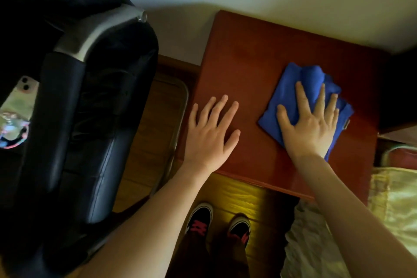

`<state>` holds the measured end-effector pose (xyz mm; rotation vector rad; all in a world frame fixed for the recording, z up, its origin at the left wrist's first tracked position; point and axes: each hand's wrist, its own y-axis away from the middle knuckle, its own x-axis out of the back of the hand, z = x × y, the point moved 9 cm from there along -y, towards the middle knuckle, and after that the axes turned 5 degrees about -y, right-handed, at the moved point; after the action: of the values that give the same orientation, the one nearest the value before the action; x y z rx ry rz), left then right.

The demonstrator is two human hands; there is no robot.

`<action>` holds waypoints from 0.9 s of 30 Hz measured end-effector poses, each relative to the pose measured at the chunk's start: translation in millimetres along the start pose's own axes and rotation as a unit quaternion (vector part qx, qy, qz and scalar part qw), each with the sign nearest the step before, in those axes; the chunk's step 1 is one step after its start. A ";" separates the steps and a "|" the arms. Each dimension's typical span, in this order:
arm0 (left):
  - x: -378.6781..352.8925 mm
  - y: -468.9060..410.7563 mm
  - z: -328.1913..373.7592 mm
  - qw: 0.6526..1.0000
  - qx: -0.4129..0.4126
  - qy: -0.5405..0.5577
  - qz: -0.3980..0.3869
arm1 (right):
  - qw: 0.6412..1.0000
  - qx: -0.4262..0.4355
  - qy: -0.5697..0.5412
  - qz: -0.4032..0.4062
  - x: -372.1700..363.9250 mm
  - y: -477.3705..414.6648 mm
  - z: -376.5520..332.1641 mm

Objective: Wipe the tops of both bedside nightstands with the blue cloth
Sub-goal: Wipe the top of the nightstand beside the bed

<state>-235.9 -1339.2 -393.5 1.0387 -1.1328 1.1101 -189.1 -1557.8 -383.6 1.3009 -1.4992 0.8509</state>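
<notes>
A reddish-brown wooden nightstand point(259, 56) stands against the pale wall, seen from above. The blue cloth point(286, 95) lies bunched on the right half of its top. My right hand point(309, 124) presses flat on the cloth, fingers spread over it. My left hand point(212, 133) rests palm down on the bare left part of the top, near the front left corner, fingers apart and holding nothing.
A black leather armchair point(74, 119) with a metal armrest stands close on the left; a phone point(20, 101) lies on its seat. A bed with yellowish bedding point(394, 198) borders the nightstand on the right. My feet point(216, 223) stand on the wood floor in front.
</notes>
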 end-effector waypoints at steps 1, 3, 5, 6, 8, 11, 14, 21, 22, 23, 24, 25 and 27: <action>0.6 0.4 -0.1 1.000 -0.001 0.005 -0.004 | 0.999 0.031 0.011 -0.010 -1.7 9.4 -5.5; 3.0 -0.5 -0.5 1.000 0.002 0.028 -0.011 | 0.996 0.087 0.027 -0.021 -1.4 31.8 -9.7; 8.0 -2.9 -4.0 0.996 0.003 0.089 -0.006 | 0.993 0.113 0.030 -0.030 -1.3 53.5 -5.6; 13.0 -2.3 -8.5 0.991 0.007 0.135 0.005 | 0.992 0.118 0.029 -0.036 -2.0 63.7 -3.5; 25.6 3.5 -26.1 0.975 0.032 0.213 0.049 | 0.990 0.128 0.031 -0.048 -5.0 82.3 -3.3; 25.9 17.6 -70.8 0.943 0.140 0.289 0.083 | 0.983 0.165 0.042 -0.068 -14.3 101.4 -17.1; -14.8 42.4 -98.0 0.799 0.320 0.509 0.000 | 0.969 0.233 0.041 -0.071 -24.8 102.9 -51.7; -60.5 60.2 -103.1 0.659 0.390 0.642 -0.037 | 0.965 0.262 0.016 -0.018 -41.4 -10.2 -143.8; -63.3 60.4 -103.9 0.661 0.387 0.642 -0.039 | 0.969 0.248 0.010 -0.014 -43.0 -33.4 -154.7; -64.1 60.9 -104.0 0.662 0.385 0.641 -0.046 | 0.972 0.234 0.010 -0.017 -45.2 -53.3 -163.8; -64.7 61.4 -103.1 0.661 0.385 0.642 -0.057 | 0.975 0.220 0.015 -0.024 -47.6 -67.1 -169.9; -65.3 61.7 -101.9 0.658 0.387 0.642 -0.067 | 0.977 0.210 0.020 -0.028 -48.8 -71.6 -173.1; -63.7 61.7 -101.5 0.650 0.392 0.646 -0.078 | 0.977 0.211 0.019 -0.023 -46.7 -47.5 -172.3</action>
<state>-287.2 -1238.1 -466.4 0.5871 0.6689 1.7512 -107.1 -1392.4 -377.3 1.6074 -1.2928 1.2018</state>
